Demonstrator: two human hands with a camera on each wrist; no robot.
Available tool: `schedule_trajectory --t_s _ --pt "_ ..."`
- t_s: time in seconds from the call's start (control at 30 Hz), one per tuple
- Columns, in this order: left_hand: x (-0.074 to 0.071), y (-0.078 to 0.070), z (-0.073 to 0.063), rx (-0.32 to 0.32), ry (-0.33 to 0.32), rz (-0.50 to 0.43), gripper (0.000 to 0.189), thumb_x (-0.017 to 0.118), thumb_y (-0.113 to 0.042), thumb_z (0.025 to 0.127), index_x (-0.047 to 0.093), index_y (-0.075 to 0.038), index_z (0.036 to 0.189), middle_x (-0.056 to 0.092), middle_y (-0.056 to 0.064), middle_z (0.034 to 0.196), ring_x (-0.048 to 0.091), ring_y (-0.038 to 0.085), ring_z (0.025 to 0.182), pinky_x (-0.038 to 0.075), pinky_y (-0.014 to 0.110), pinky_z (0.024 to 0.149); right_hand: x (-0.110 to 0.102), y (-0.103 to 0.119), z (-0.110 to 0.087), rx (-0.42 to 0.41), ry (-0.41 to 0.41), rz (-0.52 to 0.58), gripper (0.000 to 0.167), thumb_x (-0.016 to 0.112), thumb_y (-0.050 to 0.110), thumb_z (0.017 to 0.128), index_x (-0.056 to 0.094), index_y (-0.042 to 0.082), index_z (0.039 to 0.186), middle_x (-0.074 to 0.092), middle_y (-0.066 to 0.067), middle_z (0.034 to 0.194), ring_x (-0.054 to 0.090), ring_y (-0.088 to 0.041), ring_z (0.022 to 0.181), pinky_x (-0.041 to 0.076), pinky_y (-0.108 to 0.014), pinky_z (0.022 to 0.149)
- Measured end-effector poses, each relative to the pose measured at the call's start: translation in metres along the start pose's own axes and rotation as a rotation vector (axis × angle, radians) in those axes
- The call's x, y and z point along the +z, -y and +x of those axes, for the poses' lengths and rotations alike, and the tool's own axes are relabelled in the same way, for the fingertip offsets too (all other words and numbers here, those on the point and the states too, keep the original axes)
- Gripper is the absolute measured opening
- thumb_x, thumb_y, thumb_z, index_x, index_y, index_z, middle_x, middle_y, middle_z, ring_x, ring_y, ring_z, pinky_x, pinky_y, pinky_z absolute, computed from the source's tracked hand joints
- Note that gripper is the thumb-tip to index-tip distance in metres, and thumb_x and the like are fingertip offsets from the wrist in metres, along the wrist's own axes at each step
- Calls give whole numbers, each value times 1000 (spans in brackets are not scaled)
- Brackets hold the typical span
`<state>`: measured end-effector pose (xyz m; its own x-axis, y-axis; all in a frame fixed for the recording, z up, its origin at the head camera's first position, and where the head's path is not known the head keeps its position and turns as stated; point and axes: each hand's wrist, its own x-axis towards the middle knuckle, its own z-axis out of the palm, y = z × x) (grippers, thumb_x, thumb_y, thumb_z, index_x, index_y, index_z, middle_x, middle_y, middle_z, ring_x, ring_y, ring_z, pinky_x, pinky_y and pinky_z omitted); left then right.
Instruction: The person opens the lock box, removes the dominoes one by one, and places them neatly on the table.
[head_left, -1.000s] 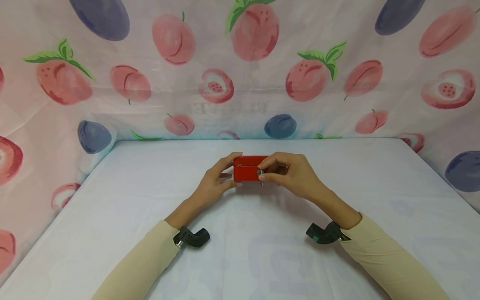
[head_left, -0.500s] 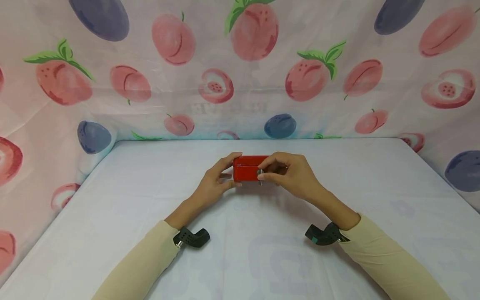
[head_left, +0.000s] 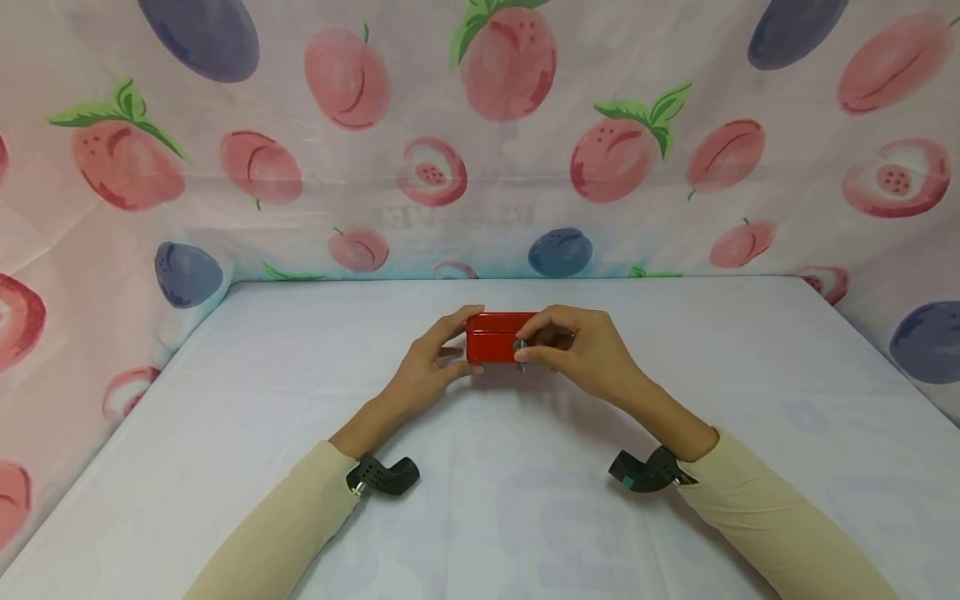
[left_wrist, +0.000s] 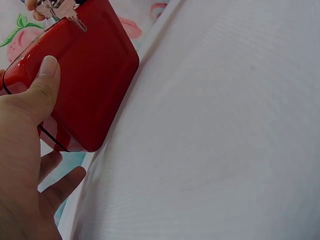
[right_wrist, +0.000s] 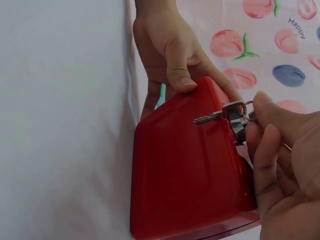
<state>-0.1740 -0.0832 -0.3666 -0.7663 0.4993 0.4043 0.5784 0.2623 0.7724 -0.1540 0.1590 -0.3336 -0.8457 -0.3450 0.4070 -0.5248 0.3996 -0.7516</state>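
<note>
Glossy red metal, rounded at the corners, makes up the lockbox (head_left: 491, 347), held between both hands near the table's far edge. Since a second ago almost nothing has shifted: box and hands keep their places, and the lid seam looks closed, so the work at the lock seems unfinished. The left hand (head_left: 429, 367) grips one end, thumb on the broad face. The right hand (head_left: 588, 350) pinches a mostly hidden piece, probably a key, at the silvery lock; a toothed steel key (right_wrist: 209, 118) dangles from a thin wire ring (right_wrist: 245, 108). Smooth, faintly creased white cloth covers the table (head_left: 480, 500).
</note>
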Motion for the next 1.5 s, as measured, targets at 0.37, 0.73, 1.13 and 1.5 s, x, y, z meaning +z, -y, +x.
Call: schedule_trajectory --t_s 0.37,0.73,1.13,1.5 --pt "-1 0 -1 -9 -3 -5 70 70 1 84 38 -9 146 42 13 143 42 32 129 44 50 96 -2 -4 2 -73 36 -15 22 80 18 78 72 15 98 67 2 88 62 -14 72 54 -29 63" --pt "5 35 7 15 -2 -13 73 71 -2 84 36 -15 147 41 10 146 42 32 130 43 47 98 -1 -8 2 -148 6 48 28 78 4 76 75 6 104 70 -2 100 64 -14 76 54 -28 58" --pt "5 35 5 -13 -12 25 73 71 -5 85 38 -27 147 41 1 147 44 26 130 40 37 101 4 -14 1 -172 -29 68 21 77 -1 75 77 5 95 72 -3 95 66 -17 70 53 -26 53" --pt "5 37 6 4 -14 -17 74 73 -8 83 38 -21 147 39 4 148 44 29 130 42 43 99 -2 14 -1 -208 -13 43 16 76 -8 74 74 -3 89 68 -13 94 64 -19 84 55 -25 65"
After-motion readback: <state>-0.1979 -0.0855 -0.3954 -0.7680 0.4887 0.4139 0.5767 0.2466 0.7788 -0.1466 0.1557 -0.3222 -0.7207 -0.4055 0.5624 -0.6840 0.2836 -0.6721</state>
